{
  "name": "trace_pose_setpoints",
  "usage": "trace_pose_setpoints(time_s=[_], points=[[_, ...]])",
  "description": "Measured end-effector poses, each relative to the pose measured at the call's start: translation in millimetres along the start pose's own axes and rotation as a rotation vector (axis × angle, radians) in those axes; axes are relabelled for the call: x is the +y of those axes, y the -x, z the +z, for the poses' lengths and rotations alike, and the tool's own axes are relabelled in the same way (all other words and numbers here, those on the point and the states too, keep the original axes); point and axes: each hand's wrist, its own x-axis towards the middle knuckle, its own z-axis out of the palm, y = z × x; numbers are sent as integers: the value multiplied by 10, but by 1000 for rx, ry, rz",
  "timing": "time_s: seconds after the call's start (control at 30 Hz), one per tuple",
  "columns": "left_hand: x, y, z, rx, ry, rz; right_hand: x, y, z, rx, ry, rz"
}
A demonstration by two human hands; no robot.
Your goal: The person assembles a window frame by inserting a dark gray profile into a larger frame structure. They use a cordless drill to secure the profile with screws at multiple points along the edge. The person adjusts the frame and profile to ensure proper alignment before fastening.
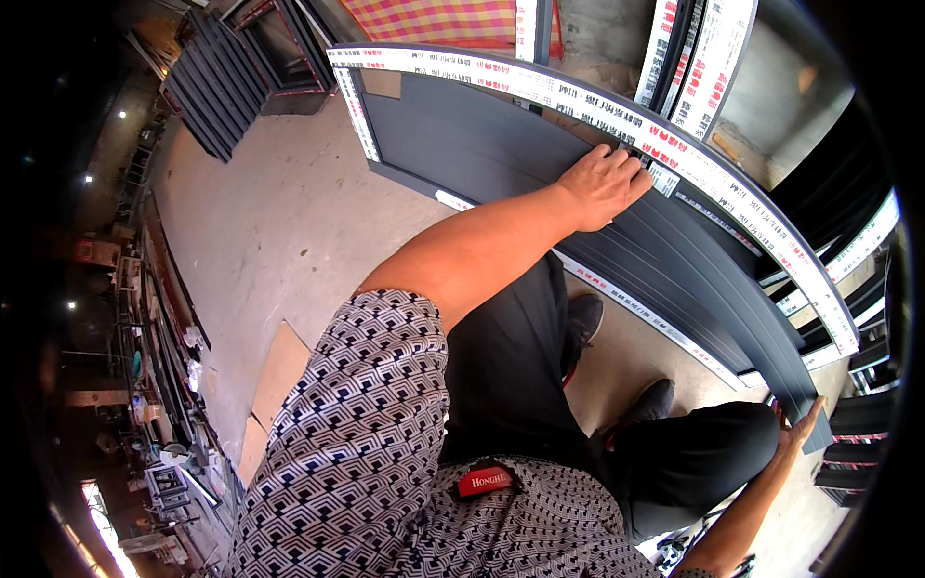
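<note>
Frame (544, 89) with taped rails spans the space before you in the head view; what bears it you cannot tell from here. Within it, a grey board (438, 125) fills the left end, and a dark strip (776, 358) runs along the right half, its near end jutting past the right end of the frame.

Your left hand (605, 188) is curled at the strip's upper end, close to the far rail; whether it grips or presses, you cannot tell, since its fingertips are hidden. Your right hand (796, 433) holds the jutting end. You seem to be lining the strip up inside the frame; the next move likely calls for even support at both ends.

Around you, taped bars (689, 67) stand close beyond the far rail, dark bars (858, 424) crowd the right corner, and your knee (713, 453) sits near the jutting end, so room looks tight there. A slatted panel (207, 87) stands past the left end, and cardboard (279, 376) lies on the floor (260, 222).
</note>
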Motion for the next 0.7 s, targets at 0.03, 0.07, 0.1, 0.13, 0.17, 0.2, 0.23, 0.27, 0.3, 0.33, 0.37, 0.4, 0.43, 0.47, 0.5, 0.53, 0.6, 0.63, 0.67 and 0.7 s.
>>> trace_pose_setpoints(time_s=[0.03,0.07,0.1,0.13,0.17,0.2,0.23,0.27,0.3,0.33,0.37,0.4,0.43,0.47,0.5,0.53,0.6,0.63,0.67,0.7], points=[[-10,0,12,5,-10,-3,-1,-19,-4,-41,11,-8],[-21,-6,18,7,-7,-3,-5,-100,-49,-80,21,-17],[-33,-9,24,9,-4,-4,7,-170,-107,-121,31,-27],[-43,4,22,6,-1,-7,37,-177,-116,-144,55,-48],[-51,21,19,-9,4,-2,68,-182,-126,-167,80,-69],[-56,42,16,-24,10,3,103,-185,-138,-190,104,-90],[-49,42,7,-32,17,10,124,-251,-203,-212,41,-38],[-36,54,15,-14,12,19,130,-292,-252,-181,28,-28],[-16,63,26,5,7,29,135,-328,-306,-149,15,-19],[7,74,16,23,2,39,146,-338,-349,-118,2,-8],[35,68,6,23,2,59,146,-335,-410,-93,7,1],[70,60,-5,30,14,73,163,-329,-475,-64,11,-27],[104,56,-15,37,25,84,178,-307,-523,-38,16,-55],[134,45,-16,45,37,95,186,-283,-576,-10,22,-84],[164,29,0,78,23,115,186,-256,-634,-40,-23,-63],[203,7,-18,82,22,120,170,-204,-646,-25,-71,-54],[279,13,-62,80,13,125,196,-19,-574,-2,-164,-24],[304,-30,-91,86,27,146,160,-4,-662,-7,-199,-43],[318,-23,-89,87,18,145,162,108,-555,-2,-213,-16],[329,-13,-86,86,8,143,152,241,-435,3,-226,13]])
